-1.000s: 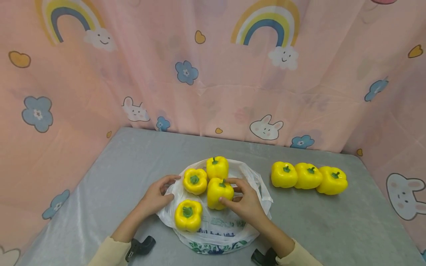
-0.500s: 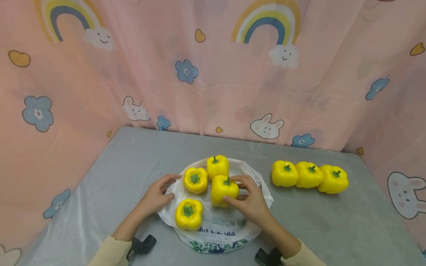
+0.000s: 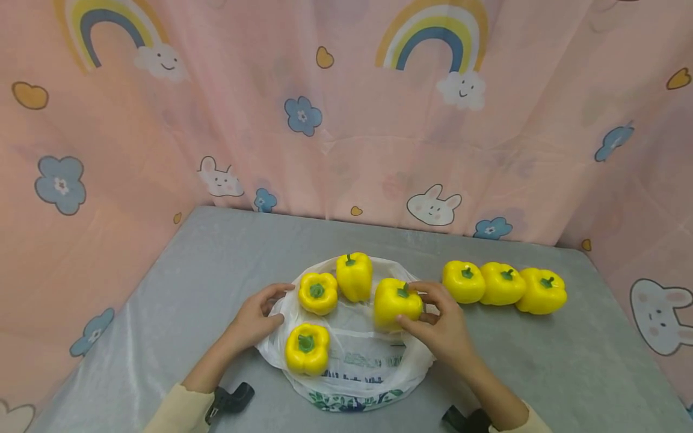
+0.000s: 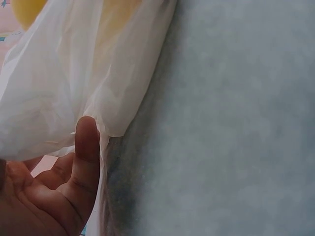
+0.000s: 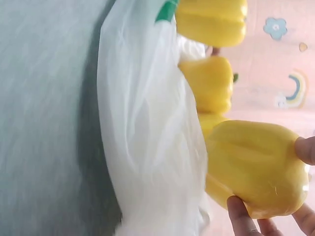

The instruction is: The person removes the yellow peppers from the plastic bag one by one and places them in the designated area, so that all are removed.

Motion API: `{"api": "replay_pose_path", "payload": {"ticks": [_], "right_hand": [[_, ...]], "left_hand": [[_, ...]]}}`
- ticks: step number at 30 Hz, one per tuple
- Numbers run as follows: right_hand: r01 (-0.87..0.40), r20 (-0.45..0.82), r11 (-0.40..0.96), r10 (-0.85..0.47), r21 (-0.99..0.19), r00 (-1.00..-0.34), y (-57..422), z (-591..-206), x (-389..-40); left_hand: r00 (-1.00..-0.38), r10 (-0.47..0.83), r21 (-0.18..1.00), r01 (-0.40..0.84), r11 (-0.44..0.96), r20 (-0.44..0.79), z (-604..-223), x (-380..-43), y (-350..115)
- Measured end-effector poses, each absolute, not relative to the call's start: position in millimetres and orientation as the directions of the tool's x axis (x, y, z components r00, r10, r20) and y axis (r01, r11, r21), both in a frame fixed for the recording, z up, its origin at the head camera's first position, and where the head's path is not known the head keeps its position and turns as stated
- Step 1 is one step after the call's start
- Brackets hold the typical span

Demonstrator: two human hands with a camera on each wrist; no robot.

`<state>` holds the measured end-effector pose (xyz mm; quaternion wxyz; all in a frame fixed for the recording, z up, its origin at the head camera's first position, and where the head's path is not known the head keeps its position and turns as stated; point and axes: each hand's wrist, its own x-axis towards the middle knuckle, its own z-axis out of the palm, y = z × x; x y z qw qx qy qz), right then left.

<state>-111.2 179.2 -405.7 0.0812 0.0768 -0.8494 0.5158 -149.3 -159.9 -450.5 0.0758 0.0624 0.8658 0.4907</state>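
Observation:
My right hand (image 3: 448,331) grips a yellow bell pepper (image 3: 391,304) with a green stem, over the right part of a white plastic bag (image 3: 360,346). In the right wrist view the held pepper (image 5: 256,167) is raised beside the bag's rim, thumb and fingers around it. At the bag's left edge, my left hand (image 3: 250,320) holds the rim; in the left wrist view its thumb (image 4: 87,142) lies against the plastic, other fingers partly hidden behind. Inside the bag sit a pepper (image 3: 354,276) at the back, another (image 3: 317,293) at left and one (image 3: 307,349) nearer me.
Three more yellow bell peppers (image 3: 500,284) stand in a row on the grey-covered table (image 3: 541,361), right of the bag. A pink printed curtain (image 3: 346,162) closes off the back and sides. Black devices (image 3: 233,398) are strapped at both wrists.
My right hand has lifted its pepper and carried it rightward across the bag, uncovering more of the back pepper. My left hand has stayed at the bag's edge.

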Motion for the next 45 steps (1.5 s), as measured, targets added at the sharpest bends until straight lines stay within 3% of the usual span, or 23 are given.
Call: {"api": "replay_pose_path", "payload": {"ticks": [17, 28, 45], "right_hand": [[-0.258, 0.409, 0.658, 0.084, -0.708, -0.909, 231, -385, -91], [-0.166, 0.364, 0.717, 0.13, -0.677, -0.922, 255, -391, -84], [-0.126, 0.294, 0.765, 0.086, -0.631, -0.952, 262, -407, -92]], "left_hand": [[-0.977, 0.205, 0.864, 0.059, 0.5, -0.052, -449, -150, -161], [-0.974, 0.223, 0.867, 0.083, 0.491, -0.033, -448, -149, -163], [-0.973, 0.226, 0.876, 0.061, 0.479, -0.056, -448, -149, -163]]}}
